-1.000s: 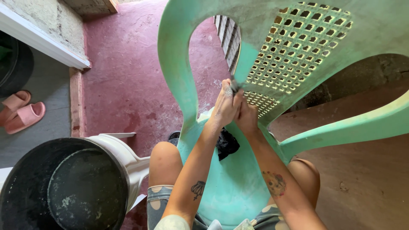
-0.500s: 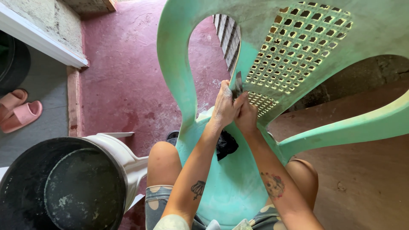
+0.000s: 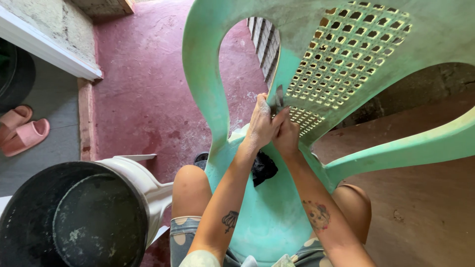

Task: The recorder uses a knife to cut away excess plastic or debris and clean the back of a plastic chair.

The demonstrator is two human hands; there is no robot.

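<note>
Both my left hand (image 3: 261,123) and right hand (image 3: 287,136) pinch a dark scraper (image 3: 278,96) pointing up-away against the green chair (image 3: 341,64) backrest.

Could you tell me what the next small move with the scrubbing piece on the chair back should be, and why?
Probably a short stroke down along the lattice edge: both hands, left hand and right hand, press a small dark piece against the green chair there, and the lattice looks grimy.
</note>
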